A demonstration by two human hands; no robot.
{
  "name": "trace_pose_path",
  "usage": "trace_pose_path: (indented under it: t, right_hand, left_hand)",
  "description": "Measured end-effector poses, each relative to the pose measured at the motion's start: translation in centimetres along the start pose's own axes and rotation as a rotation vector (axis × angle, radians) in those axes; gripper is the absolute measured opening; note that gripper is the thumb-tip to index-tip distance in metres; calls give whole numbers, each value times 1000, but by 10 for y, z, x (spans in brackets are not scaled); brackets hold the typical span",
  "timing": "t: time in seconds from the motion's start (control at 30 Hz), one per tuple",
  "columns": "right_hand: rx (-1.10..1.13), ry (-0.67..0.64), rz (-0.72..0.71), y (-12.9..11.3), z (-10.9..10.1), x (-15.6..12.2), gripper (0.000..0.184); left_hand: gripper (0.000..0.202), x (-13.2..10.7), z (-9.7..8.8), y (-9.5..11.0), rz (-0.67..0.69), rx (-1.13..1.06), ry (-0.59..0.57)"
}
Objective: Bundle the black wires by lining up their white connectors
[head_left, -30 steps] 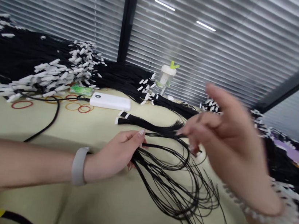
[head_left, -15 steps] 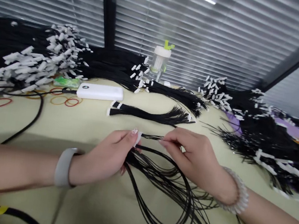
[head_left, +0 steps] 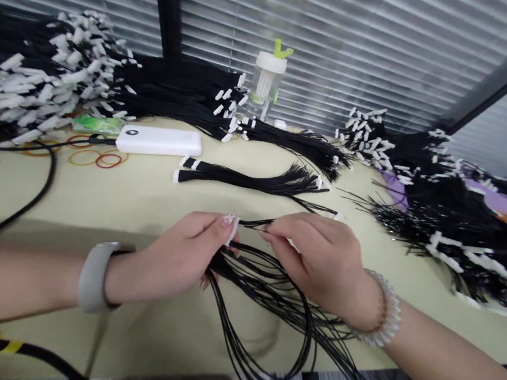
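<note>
My left hand (head_left: 189, 250) is closed around a white connector (head_left: 232, 232), pinched under the thumb, with black wires running out of it. Opposite it, my right hand (head_left: 314, 257) pinches a few thin black wires (head_left: 255, 222) a short way from that connector. A looped bundle of black wires (head_left: 268, 291) hangs below both hands and trails past the table's front edge. Just beyond the hands lie wire harnesses (head_left: 245, 181) with white connectors at their left ends. The fingertips of my left hand below the connector are partly hidden by wires.
A white power bank (head_left: 161, 141) lies at the back left, beside rubber bands (head_left: 108, 160) and a green packet (head_left: 97, 124). Heaps of wires with white connectors (head_left: 63, 77) line the back. A clear bottle (head_left: 266, 86) stands there. More wires (head_left: 445, 221) are piled on the right.
The view has shifted, so things on the table sit further left and higher. Both hands keep their grips, and my right hand is slightly closer to the connector.
</note>
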State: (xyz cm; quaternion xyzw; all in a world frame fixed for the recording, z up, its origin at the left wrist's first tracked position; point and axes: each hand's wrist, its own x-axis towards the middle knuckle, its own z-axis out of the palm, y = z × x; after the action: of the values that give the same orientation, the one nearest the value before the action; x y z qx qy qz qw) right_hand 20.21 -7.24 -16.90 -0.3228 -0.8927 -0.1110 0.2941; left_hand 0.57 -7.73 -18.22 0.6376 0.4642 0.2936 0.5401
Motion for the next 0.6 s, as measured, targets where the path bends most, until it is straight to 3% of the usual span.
trace_pose_path:
  t: [0.33, 0.6]
  right_hand:
    - [-18, -44, -77, 4, 1, 1, 6]
    - [-24, -3, -107, 4, 1, -1, 5]
  left_hand:
    - [39, -1, 0, 2, 14, -2, 4]
    - [38, -1, 0, 6, 13, -4, -4]
